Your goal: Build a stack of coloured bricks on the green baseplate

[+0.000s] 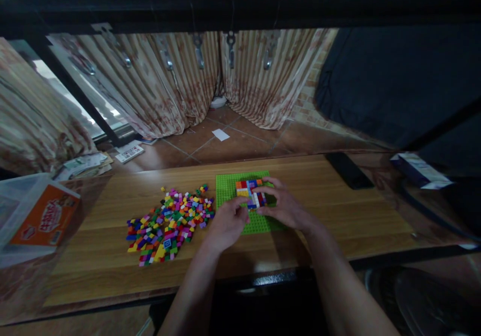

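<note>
Both forearms are seen entering from the bottom centre of the frame, meeting over the green baseplate (229, 188) at mid-frame on the wooden table (338, 215). Left hand (227, 220) is curled, fingertips pinched at the lower left edge of the brick patch (250, 190); whether a loose brick is held there cannot be told. Right hand (285, 206) is half closed, fingertips pressed on the white and red bricks at the patch's right side, palm resting over the baseplate. The patch of red, blue, orange, yellow and white is seated on the upper middle of the baseplate. A loose pile of bricks (169, 223) is spread just left of the baseplate, on the table. Judgement: fitting is best done with the baseplate kept flat under the right hand, studs lined up before pressure is applied, and force put straight down so neighbouring bricks are not levered off. An orange box (47, 218) inside a clear plastic bin is seen at far left; a dark flat object (347, 169) lies at upper right of the table.
</note>
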`<state>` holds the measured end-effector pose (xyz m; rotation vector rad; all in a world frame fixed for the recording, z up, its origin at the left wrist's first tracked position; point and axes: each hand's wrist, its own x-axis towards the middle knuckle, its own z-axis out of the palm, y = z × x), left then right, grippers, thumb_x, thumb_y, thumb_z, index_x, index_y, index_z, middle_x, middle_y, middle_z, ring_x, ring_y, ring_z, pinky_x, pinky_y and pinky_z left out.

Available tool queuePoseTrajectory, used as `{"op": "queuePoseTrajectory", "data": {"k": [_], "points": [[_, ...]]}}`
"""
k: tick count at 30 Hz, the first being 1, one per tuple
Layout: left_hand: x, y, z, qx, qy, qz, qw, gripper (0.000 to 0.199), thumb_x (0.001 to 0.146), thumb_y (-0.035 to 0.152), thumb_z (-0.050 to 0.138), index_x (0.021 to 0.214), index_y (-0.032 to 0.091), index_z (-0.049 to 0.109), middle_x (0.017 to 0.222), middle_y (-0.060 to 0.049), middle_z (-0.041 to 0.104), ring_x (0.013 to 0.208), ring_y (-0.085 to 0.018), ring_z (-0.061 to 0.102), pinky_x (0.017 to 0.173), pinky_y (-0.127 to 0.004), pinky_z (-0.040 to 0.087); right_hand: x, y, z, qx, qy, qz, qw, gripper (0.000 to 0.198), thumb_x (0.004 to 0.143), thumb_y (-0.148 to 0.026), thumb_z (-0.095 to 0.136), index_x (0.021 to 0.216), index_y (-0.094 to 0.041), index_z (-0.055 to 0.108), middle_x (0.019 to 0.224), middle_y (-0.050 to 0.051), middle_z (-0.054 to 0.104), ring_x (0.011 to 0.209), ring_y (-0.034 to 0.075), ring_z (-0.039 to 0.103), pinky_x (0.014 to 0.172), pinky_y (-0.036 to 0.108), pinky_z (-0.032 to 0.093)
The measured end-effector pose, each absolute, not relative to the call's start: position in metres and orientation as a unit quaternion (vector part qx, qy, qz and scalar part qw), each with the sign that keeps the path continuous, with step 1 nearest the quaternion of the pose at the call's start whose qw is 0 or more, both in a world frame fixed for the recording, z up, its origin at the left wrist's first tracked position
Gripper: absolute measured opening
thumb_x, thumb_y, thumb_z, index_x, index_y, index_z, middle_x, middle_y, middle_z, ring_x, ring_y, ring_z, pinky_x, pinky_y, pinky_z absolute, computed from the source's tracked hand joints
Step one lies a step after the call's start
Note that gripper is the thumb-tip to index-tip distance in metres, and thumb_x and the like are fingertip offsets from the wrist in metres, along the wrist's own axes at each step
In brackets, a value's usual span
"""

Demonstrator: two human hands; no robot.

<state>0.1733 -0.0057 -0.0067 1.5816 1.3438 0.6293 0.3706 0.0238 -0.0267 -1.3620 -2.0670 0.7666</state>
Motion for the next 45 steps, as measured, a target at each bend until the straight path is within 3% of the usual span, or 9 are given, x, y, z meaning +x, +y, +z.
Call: {"op": "queuePoseTrajectory", "data": {"k": [12,24,45], "points": [[0.184,-0.007,-0.009,0.683,0.521,0.230,0.457,0.046,0.085,0.015,0.040,0.128,0.016,0.056,0.070,-0.001,0.063,0.066,-0.015,0.058,0.068,-0.026,0.044,0.369,0.023,-0.025,-0.536,-0.753,0.261,0.279,0.046,0.071,-0.034,0.075,0.116,-0.030,0.065,0.141,0.007,0.042,0.129,0.029,0.043,0.108,0.052,0.033],[0.183,-0.008,-0.011,0.691,0.519,0.232,0.446,0.048,0.083,0.013,0.038,0.127,0.019,0.057,0.072,-0.001,0.064,0.069,-0.016,0.059,0.071,-0.028,0.045,0.371,0.023,-0.027,-0.530,-0.758,0.270,0.267,0.053,0.070,-0.023,0.075,0.121,-0.032,0.062,0.141,0.005,0.043,0.129,0.026,0.044,0.110,0.049,0.033],[0.184,-0.010,-0.009,0.686,0.533,0.227,0.440,0.050,0.083,0.013,0.039,0.131,0.018,0.054,0.082,-0.004,0.069,0.077,-0.018,0.063,0.079,-0.031,0.048,0.371,0.024,-0.026,-0.525,-0.756,0.271,0.283,0.060,0.068,-0.029,0.077,0.125,-0.029,0.058,0.138,0.009,0.047,0.127,0.029,0.047,0.106,0.052,0.035]]}}
